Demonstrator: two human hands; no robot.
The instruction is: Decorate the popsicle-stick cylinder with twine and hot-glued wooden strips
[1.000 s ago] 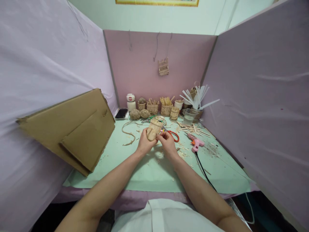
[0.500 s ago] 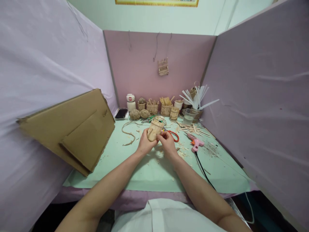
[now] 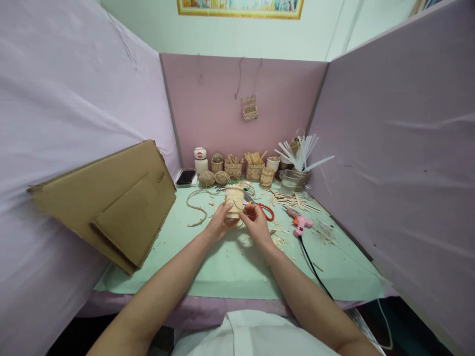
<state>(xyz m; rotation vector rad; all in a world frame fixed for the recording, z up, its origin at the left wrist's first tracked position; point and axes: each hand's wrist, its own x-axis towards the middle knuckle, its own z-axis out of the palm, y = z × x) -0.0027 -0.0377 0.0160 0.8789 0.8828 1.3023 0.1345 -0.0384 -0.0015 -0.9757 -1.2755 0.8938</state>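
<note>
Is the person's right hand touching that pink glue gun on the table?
Apart. The head view shows it plainly: green tabletop, strewn with shavings, shows between the right hand and the pink glue gun, which lies farther to the right.

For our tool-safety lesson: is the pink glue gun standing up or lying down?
Lying down: the glue gun rests on its side, body and handle along the green tabletop.

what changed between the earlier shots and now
The small wooden piece has swung from leaning to nearly upright in the left hand; the right hand is still by its lower edge. The view has tipped up slightly, showing more of the framed picture. The glue gun and scissors stayed put.
</note>
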